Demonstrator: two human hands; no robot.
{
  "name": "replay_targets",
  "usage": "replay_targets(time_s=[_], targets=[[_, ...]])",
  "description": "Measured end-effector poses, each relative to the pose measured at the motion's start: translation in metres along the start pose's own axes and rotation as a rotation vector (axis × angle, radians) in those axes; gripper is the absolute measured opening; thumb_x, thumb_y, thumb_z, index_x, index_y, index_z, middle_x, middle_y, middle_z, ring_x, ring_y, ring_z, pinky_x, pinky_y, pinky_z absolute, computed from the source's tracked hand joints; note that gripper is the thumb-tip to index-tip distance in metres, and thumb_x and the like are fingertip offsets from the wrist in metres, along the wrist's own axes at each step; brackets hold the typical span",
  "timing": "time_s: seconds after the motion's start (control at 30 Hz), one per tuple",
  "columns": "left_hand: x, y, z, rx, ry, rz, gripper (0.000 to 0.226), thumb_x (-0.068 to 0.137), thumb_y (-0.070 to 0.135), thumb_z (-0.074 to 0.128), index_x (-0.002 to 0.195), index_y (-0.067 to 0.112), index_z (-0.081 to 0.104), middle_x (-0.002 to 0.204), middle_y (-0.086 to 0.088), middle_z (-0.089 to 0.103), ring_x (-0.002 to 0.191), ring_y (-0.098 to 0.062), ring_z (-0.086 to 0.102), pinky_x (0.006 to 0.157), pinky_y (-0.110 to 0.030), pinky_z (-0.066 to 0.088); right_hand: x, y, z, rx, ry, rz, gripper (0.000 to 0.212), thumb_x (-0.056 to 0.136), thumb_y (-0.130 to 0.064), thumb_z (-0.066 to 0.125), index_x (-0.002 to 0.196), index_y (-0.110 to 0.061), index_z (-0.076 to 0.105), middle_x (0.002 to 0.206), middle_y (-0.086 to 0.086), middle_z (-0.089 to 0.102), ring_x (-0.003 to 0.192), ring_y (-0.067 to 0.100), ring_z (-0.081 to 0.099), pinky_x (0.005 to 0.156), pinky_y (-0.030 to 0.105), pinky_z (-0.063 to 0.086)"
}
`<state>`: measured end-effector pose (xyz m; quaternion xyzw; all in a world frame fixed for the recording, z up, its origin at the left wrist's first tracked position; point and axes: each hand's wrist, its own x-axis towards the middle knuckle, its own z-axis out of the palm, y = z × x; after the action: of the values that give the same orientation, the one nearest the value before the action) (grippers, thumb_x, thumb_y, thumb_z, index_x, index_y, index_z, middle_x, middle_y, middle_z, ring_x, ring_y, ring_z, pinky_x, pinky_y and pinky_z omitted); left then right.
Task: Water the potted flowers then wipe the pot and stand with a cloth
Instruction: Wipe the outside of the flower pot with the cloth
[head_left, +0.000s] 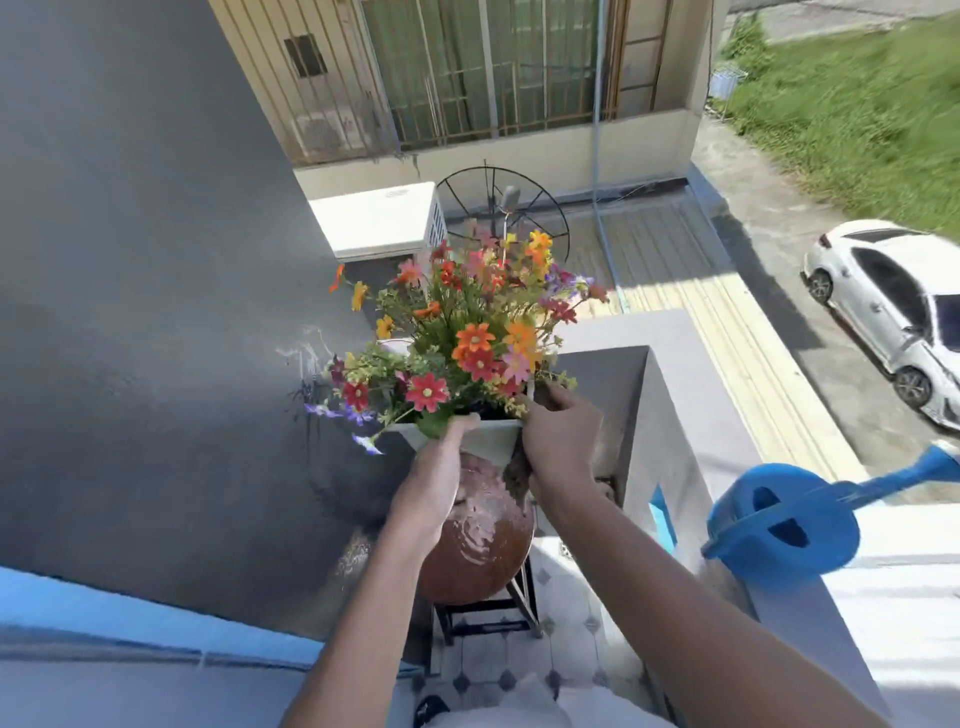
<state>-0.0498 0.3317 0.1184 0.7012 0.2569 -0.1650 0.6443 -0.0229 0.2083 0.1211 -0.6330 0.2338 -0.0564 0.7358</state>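
Note:
A round brown pot (480, 551) full of mixed orange, red and purple flowers (467, 338) stands on a dark metal stand (488, 616). A pale grey-green cloth (491, 441) is draped over the pot's near rim. My left hand (434, 483) grips the cloth's left end against the rim. My right hand (561, 439) presses the cloth's right end on the rim, fingers curled into the foliage. The pot's surface shows wet streaks.
A blue watering can (784, 525) rests on the balcony wall (675, 415) at the right, spout pointing outward. A dark grey wall (130, 260) rises at the left. Below are a white box (379, 218), a round wire rack (504, 208) and a white car (893, 312).

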Motion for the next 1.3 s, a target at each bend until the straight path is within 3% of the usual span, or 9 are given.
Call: replay_targets(time_s=[0.2,0.3,0.47,0.53,0.6,0.73,1.0,1.13,1.3], targets=[[0.015,-0.007,0.016,0.007,0.178,0.048,0.058,0.07,0.065,0.05,0.079,0.012,0.071,0.062,-0.01,0.061,0.056,-0.027,0.053,0.055,-0.037,0.041,-0.016,0.024,0.004,-0.052,-0.017,-0.181,0.013,0.072,-0.013,0.073,0.068,-0.002,0.069,0.055,-0.002,0.06,0.054,0.007,0.045,0.053,0.026,0.039],[0.012,-0.001,0.017,-0.11,0.144,0.065,0.044,0.097,0.042,0.043,0.094,0.002,0.061,0.049,-0.004,0.048,0.029,-0.012,0.043,0.035,-0.015,0.034,-0.018,0.031,0.008,-0.089,-0.011,-0.236,0.023,0.073,-0.021,0.073,0.067,-0.002,0.064,0.06,0.009,0.063,0.054,0.015,0.05,0.054,0.03,0.042],[0.007,0.004,0.008,-0.243,0.008,0.115,0.031,0.099,0.008,0.026,0.082,0.01,0.053,0.05,0.0,0.04,0.028,-0.003,0.025,0.029,-0.015,0.018,-0.022,0.026,0.004,-0.196,-0.11,-0.398,0.029,0.094,-0.029,0.066,0.076,-0.007,0.056,0.075,0.01,0.057,0.066,0.014,0.053,0.059,0.02,0.038],[0.001,0.007,0.004,-0.321,-0.013,0.106,0.035,0.096,0.001,0.025,0.074,0.009,0.05,0.049,-0.003,0.048,0.029,-0.004,0.029,0.029,-0.016,0.021,-0.012,0.021,-0.005,-0.232,-0.176,-0.507,0.012,0.096,-0.019,0.059,0.092,-0.009,0.064,0.084,0.004,0.056,0.077,0.012,0.055,0.067,0.021,0.04],[-0.009,0.012,0.001,-0.387,-0.054,0.12,0.04,0.096,0.0,0.027,0.067,0.007,0.052,0.053,-0.01,0.049,0.028,-0.005,0.032,0.03,-0.016,0.022,0.005,0.017,-0.016,-0.286,-0.206,-0.602,0.035,0.092,-0.01,0.054,0.125,-0.012,0.065,0.099,0.003,0.058,0.092,0.012,0.057,0.08,0.022,0.044],[-0.023,0.016,0.001,-0.417,-0.093,0.18,0.065,0.095,0.0,0.031,0.04,0.016,0.062,0.052,-0.009,0.05,0.029,-0.005,0.033,0.032,-0.018,0.02,0.029,0.014,-0.027,-0.273,-0.122,-0.529,0.05,0.087,-0.011,0.054,0.137,-0.019,0.056,0.11,0.002,0.059,0.1,-0.005,0.054,0.086,0.012,0.041],[-0.014,0.012,0.002,-0.307,-0.019,0.173,0.033,0.101,0.008,0.028,0.079,0.005,0.053,0.055,-0.008,0.053,0.032,-0.007,0.033,0.033,-0.017,0.022,-0.003,0.0,-0.001,-0.065,-0.225,-0.468,0.033,0.096,-0.005,0.056,0.126,-0.012,0.066,0.111,-0.007,0.069,0.107,0.006,0.062,0.091,0.017,0.046],[-0.017,0.004,-0.001,-0.282,0.01,0.164,0.034,0.101,0.005,0.028,0.074,0.006,0.049,0.055,-0.008,0.051,0.03,-0.005,0.029,0.032,-0.017,0.019,0.025,-0.002,0.004,-0.122,-0.165,-0.468,0.037,0.098,-0.007,0.054,0.134,-0.013,0.06,0.12,0.004,0.065,0.113,0.015,0.059,0.099,0.031,0.047],[-0.011,0.01,-0.014,-0.224,0.022,0.203,0.031,0.1,0.012,0.042,0.07,0.009,0.051,0.044,-0.002,0.053,0.029,-0.003,0.024,0.037,-0.018,0.01,0.048,0.033,0.006,-0.284,-0.12,-0.439,0.035,0.091,-0.018,0.049,0.121,-0.025,0.066,0.102,0.01,0.065,0.098,0.026,0.061,0.085,0.042,0.05]])
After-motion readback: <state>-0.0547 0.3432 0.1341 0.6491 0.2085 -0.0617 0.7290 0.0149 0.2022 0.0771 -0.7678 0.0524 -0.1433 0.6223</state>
